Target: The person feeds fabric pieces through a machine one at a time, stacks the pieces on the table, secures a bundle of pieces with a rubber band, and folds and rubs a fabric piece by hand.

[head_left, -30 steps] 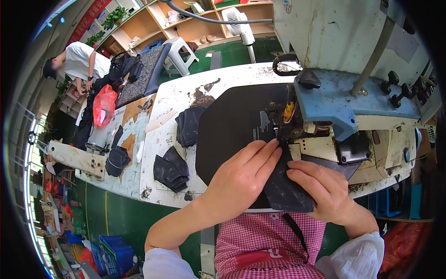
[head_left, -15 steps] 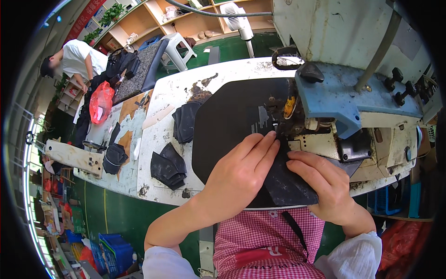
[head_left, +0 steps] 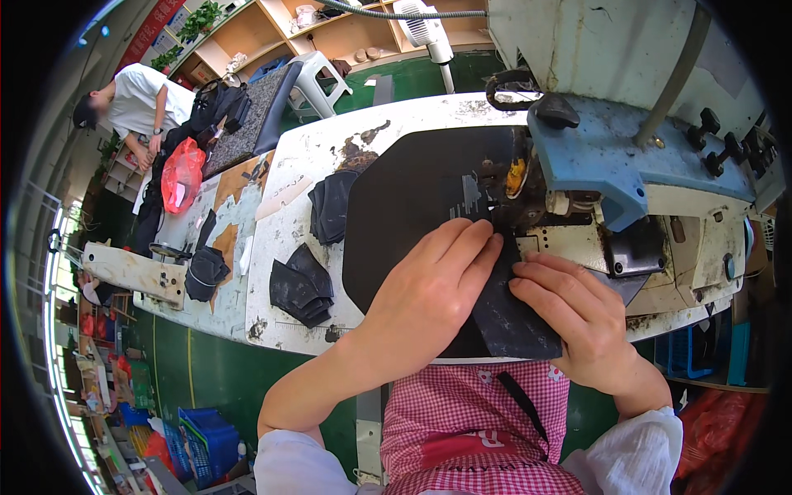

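My left hand (head_left: 437,289) is closed, its fingertips together on a dark piece of sheet material (head_left: 513,328) beside the working head of a blue and white machine (head_left: 594,157). The thumb is tucked out of sight. My right hand (head_left: 577,318) grips the right side of the same piece, fingers bent over its edge. The piece runs from the machine head toward the near table edge. Beneath it lies a broad black board (head_left: 396,198) with cut corners and grey strips near the machine. My fingers hide part of the piece.
Stacked black cut pieces (head_left: 332,206) and a fanned pile (head_left: 301,285) lie left of the board on the white table (head_left: 330,136). Farther left are a red plastic bag (head_left: 181,177) and another machine (head_left: 132,276). A person in white (head_left: 153,103) works at the far left.
The view has shifted slightly. Both hands stay on the dark piece beside the machine head, with only a small movement of the fingers. The person at far left has moved their hands.
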`<state>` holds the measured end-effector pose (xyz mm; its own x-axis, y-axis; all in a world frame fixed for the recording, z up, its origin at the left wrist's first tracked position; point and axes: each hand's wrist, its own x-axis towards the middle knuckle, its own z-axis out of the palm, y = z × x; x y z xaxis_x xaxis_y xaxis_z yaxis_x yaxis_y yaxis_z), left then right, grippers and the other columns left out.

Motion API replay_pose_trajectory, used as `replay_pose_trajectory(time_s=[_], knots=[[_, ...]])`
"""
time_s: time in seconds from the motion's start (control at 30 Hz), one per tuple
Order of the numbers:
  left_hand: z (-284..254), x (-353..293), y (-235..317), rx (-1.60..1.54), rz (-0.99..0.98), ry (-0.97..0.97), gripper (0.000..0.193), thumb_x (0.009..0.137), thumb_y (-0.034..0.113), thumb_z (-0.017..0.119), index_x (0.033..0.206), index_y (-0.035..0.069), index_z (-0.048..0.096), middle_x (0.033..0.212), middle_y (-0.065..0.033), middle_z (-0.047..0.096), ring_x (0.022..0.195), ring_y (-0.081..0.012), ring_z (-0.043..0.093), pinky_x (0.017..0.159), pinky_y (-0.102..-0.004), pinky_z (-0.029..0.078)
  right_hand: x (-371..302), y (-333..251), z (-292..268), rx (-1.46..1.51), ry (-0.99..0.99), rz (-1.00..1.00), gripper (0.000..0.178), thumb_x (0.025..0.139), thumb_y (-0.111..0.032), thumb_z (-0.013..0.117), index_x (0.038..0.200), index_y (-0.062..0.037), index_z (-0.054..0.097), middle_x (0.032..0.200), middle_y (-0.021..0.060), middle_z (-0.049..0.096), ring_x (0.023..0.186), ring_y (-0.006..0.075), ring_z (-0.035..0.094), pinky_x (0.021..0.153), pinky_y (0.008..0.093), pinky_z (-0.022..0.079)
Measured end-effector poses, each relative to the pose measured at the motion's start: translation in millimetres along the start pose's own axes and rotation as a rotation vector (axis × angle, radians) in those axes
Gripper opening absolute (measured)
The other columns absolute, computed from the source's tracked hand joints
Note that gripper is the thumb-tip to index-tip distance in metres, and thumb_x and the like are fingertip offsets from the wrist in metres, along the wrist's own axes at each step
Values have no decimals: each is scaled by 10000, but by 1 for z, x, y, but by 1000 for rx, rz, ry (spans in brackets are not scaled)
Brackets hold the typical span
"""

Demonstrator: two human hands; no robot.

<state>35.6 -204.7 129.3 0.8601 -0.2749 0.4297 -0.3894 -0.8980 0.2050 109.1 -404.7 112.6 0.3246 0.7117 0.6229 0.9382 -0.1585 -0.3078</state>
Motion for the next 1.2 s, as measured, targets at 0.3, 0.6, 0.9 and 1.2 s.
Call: replay_pose_trajectory(time_s=[0.3,0.6,0.9,1.2], knots=[[-13,-4,-7,-25,35,-80,596,642,-6,628,1236,-42,595,1326,-174,563,1139,-359,533,1012,-438,444,1,0,-1,-11,-27,34,487,591,75,595,1073,37,653,1126,168,653,1051,340,657,871,406,558],[-17,-7,-19,-74,74,-151,580,695,53,673,1267,-1,590,1374,-174,527,1229,-372,512,1037,-438,455,2,-1,-1,6,-12,38,440,628,66,631,1066,28,658,1126,162,655,1056,341,656,888,409,554],[-17,-3,-42,9,212,-136,496,785,95,655,1274,178,647,1369,-150,547,1259,-349,536,1021,-424,490,1,-2,-1,1,-12,40,386,678,-4,728,1060,10,671,1119,154,670,1051,336,661,882,402,557],[-18,9,-68,-87,262,-180,486,818,65,626,1294,164,633,1421,-165,494,1312,-369,488,1063,-442,453,2,-3,-1,1,-9,30,365,714,-73,795,1051,2,677,1093,159,680,1025,343,671,859,394,563]])
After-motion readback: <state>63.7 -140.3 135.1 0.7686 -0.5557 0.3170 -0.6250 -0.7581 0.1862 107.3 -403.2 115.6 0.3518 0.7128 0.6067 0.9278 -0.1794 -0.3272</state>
